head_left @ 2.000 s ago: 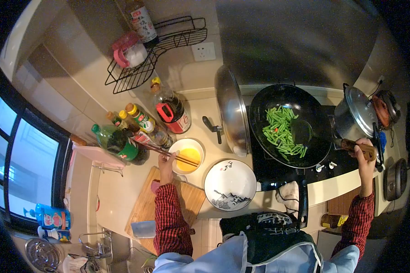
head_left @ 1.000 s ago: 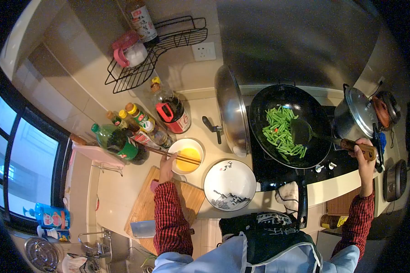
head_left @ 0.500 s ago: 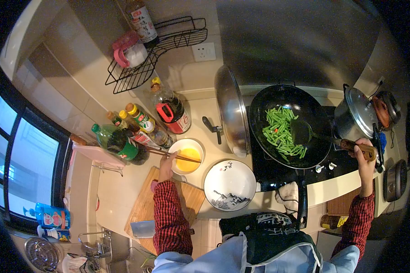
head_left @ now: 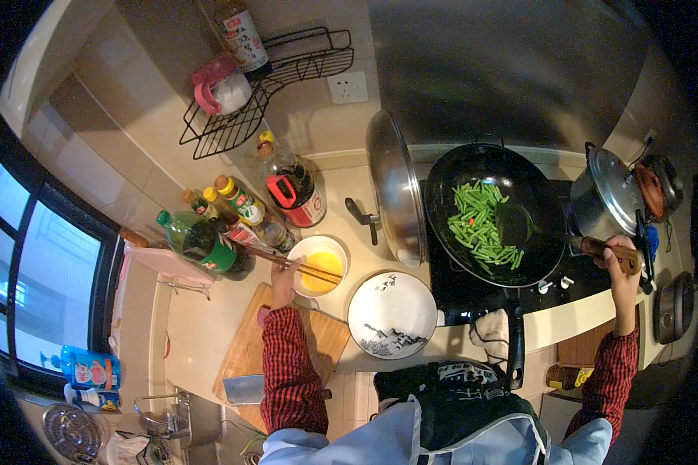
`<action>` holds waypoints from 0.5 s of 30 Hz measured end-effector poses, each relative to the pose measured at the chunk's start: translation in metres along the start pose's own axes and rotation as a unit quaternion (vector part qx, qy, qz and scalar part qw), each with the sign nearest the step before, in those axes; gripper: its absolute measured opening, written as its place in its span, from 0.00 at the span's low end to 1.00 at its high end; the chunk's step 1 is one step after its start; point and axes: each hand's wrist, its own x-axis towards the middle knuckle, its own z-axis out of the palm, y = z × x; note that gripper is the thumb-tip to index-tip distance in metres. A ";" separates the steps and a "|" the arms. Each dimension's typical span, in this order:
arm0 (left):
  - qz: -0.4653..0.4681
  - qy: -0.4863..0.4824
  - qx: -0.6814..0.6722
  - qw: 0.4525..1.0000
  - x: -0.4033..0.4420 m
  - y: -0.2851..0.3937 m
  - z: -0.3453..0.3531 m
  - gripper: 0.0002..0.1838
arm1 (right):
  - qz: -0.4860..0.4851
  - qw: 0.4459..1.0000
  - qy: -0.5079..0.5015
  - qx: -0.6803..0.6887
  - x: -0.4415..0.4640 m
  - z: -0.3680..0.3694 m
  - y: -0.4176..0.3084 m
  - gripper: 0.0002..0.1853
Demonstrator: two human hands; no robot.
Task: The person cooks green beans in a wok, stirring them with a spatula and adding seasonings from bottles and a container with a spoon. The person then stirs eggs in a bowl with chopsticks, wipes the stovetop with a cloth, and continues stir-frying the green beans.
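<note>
At the left end of the desk (head_left: pixel 198 333), a green bottle (head_left: pixel 202 244) stands in front of a cluster of yellow-capped bottles (head_left: pixel 244 205). Nearer the person, a wooden cutting board (head_left: pixel 329 333) lies askew by the desk's near edge. A broad blade (head_left: pixel 244 390) lies flat at the board's near-left corner.

The left hand (head_left: pixel 285 280) is placed above the board's far corner, its fingers clamped on a pair of chopsticks (head_left: pixel 310 269). These slant over a white bowl (head_left: pixel 297 249) holding yellow liquid (head_left: pixel 316 260); whether the tips dip into it cannot be determined. Behind the bowl, a large red-labelled bottle (head_left: pixel 295 190) stands toward the desk's back edge.

To the bowl's right, a white plate (head_left: pixel 392 310) with a dark landscape print sits by the near edge. Behind the plate, a metal lid (head_left: pixel 399 194) stands on its rim, just beside the stove.

On the stove (head_left: pixel 457 302), a black wok (head_left: pixel 457 167) contains green bean pieces (head_left: pixel 473 213) with a small red piece among them. A spatula (head_left: pixel 547 233) has its blade inside the wok, at the beans' right side. The right hand (head_left: pixel 619 263) has its fingers wrapped around the wooden handle. A lidded metal pot (head_left: pixel 605 190) is located at the far right.
</note>
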 end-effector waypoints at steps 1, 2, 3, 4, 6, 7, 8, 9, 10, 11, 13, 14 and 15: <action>0.009 0.011 0.014 1.000 0.003 -0.003 -0.001 0.20 | -0.001 1.000 -0.003 0.000 0.000 -0.001 0.001 0.07; 0.009 0.011 0.014 1.000 0.008 -0.006 -0.003 0.20 | -0.001 1.000 -0.005 0.000 0.000 -0.001 0.001 0.07; 0.006 0.009 0.018 1.000 0.013 -0.010 -0.005 0.19 | -0.002 1.000 -0.005 0.000 0.000 -0.001 0.001 0.07; 0.002 0.007 0.022 1.000 0.017 -0.014 -0.008 0.19 | -0.003 1.000 -0.005 0.000 0.000 -0.001 0.001 0.07; -0.002 -0.016 0.008 1.000 0.012 -0.007 -0.005 0.18 | -0.004 1.000 -0.006 0.000 0.000 -0.001 0.002 0.07; -0.007 -0.039 -0.006 0.999 0.010 -0.003 -0.004 0.17 | -0.009 1.000 -0.003 -0.009 0.000 -0.002 0.003 0.07; -0.007 -0.039 -0.006 0.999 0.010 -0.002 -0.003 0.17 | -0.015 1.000 -0.001 -0.019 0.000 -0.002 0.004 0.07; -0.011 -0.038 0.001 0.999 0.010 -0.002 -0.003 0.16 | -0.014 1.000 0.000 -0.018 0.000 -0.002 0.004 0.07; -0.015 -0.037 0.007 0.999 0.010 -0.001 -0.003 0.16 | -0.013 1.000 -0.002 -0.014 0.000 -0.002 0.003 0.07; -0.015 -0.037 0.008 0.999 0.009 0.000 -0.001 0.16 | -0.012 1.000 -0.004 -0.009 0.000 -0.002 0.002 0.08; -0.015 -0.045 -0.007 0.999 0.006 0.003 0.001 0.17 | -0.009 1.000 -0.003 -0.005 -0.001 -0.001 0.001 0.08; -0.015 -0.045 -0.007 0.999 0.006 0.002 0.000 0.17 | -0.007 1.000 -0.002 0.000 -0.001 -0.001 0.001 0.08; -0.017 -0.031 0.004 0.999 0.007 0.001 0.000 0.17 | -0.006 1.000 -0.002 0.000 -0.001 -0.001 0.000 0.08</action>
